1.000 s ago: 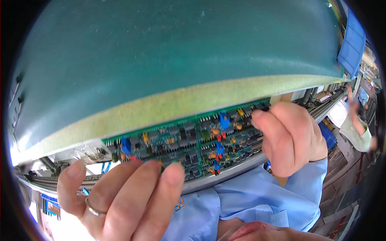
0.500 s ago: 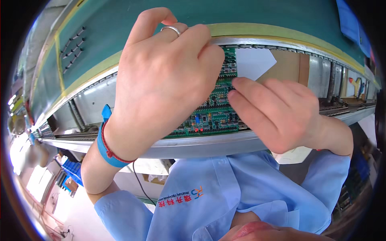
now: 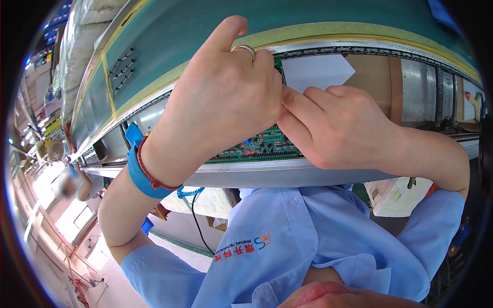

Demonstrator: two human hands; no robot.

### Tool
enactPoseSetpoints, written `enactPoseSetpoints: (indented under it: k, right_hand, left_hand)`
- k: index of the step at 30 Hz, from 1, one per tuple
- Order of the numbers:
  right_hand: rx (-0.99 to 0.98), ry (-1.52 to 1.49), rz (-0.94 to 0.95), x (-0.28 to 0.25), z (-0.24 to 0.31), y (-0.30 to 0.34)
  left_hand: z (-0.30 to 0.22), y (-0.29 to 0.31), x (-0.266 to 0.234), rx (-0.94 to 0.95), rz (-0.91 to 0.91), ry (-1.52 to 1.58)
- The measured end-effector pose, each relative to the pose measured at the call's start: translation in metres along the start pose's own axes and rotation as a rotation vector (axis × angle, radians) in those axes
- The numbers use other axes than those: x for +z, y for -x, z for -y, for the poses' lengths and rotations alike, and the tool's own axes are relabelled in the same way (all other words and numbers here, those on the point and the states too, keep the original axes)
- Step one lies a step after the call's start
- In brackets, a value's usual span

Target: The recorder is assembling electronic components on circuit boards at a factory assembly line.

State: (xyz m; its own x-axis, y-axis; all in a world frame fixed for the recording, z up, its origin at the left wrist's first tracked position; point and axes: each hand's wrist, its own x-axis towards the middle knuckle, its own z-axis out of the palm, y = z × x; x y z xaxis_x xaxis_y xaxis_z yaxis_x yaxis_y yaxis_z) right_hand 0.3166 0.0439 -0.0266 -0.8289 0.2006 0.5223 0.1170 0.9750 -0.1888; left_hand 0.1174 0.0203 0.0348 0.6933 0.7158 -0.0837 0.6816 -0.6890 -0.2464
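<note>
A green circuit board (image 3: 267, 149), packed with small components, lies in the metal rail frame under my hands. My left hand (image 3: 226, 95) is curled over the board, with a ring on one finger; its fingertips point down and are mostly hidden. From the right, my right hand (image 3: 344, 126) meets it, thumb and forefinger pinched together against the left hand's edge. Whatever either hand grips is too small or too covered to make out. A blue wrist strap (image 3: 141, 172) is around my left wrist.
A white paper piece (image 3: 318, 72) and a brown cardboard sheet (image 3: 372, 84) lie right of the board. Behind runs the conveyor's metal rail (image 3: 411, 54). Several small black component strips (image 3: 123, 72) rest on the green mat (image 3: 169, 43). A blurred person (image 3: 72, 185) is at far left.
The view has shifted. My right hand has moved up and left over the board, so its fingertips now meet my left hand. My left hand stays curled over the board.
</note>
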Motion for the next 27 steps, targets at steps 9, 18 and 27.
enactPoseSetpoints:
  k: [9,18,27]
  right_hand:
    - [-0.032,0.072,-0.001,0.003,0.002,0.002]
    - [-0.024,0.085,0.011,-0.001,0.002,0.000]
    - [0.821,-1.564,0.176,-0.028,-0.020,-0.027]
  left_hand:
    - [-0.007,0.000,0.002,-0.157,0.081,0.029]
    - [0.004,0.008,-0.019,-0.205,-0.013,0.149]
    - [-0.022,0.033,-0.034,-0.363,-0.438,0.116]
